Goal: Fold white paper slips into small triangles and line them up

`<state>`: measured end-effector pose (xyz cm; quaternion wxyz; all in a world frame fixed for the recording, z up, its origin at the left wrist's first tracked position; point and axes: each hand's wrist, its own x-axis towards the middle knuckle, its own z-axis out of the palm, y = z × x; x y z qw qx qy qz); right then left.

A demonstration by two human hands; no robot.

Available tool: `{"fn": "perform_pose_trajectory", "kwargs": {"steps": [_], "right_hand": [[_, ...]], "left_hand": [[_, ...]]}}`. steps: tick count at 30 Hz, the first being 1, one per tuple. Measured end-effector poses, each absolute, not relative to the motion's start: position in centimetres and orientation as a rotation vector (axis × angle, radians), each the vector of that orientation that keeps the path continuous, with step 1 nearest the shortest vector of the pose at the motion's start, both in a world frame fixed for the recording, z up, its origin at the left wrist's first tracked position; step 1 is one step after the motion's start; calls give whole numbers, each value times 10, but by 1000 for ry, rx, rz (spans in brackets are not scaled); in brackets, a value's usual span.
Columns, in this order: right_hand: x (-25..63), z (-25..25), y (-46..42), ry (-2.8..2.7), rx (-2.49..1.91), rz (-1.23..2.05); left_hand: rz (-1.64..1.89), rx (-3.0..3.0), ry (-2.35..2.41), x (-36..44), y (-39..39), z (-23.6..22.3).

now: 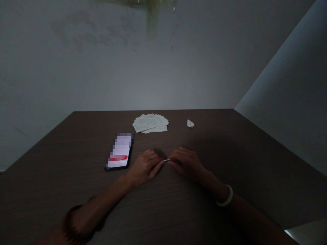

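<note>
- Left hand and right hand pinch a thin strip between them, over the middle of the bench.
- Phone lies just beside the left hand.
- Papers and scrap sit near the far edge (bare wood between them).

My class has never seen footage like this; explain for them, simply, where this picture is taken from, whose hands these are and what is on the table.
There is no machine here. One person wears a camera on the head, looking forward and down, so we see their own two bare hands. The left hand and right hand meet over a brown table, pinching a thin, pale piece between them, perhaps paper. Beside the left hand lies a lit phone. Farther back are overlapping printed papers and, to their right, a small white scrap.
</note>
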<state>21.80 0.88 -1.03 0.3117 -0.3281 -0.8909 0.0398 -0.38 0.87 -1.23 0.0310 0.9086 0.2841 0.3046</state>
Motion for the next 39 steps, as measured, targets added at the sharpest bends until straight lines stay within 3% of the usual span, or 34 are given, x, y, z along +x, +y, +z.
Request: {"fn": "perform_pose_trajectory", "kwargs": {"steps": [15, 23, 31, 39], "right_hand": [[217, -13, 7, -2358, -845, 52], [221, -17, 12, -2251, -956, 188], [221, -20, 12, -2084, -1136, 522], [222, -17, 10, -2118, -1016, 531]], "left_hand": [[869, 2778, 797, -5, 8, -11], [838, 2700, 882, -6, 11, -13], [874, 2655, 985, -7, 10, -19], [839, 2426, 1065, -5, 9, -8]]}}
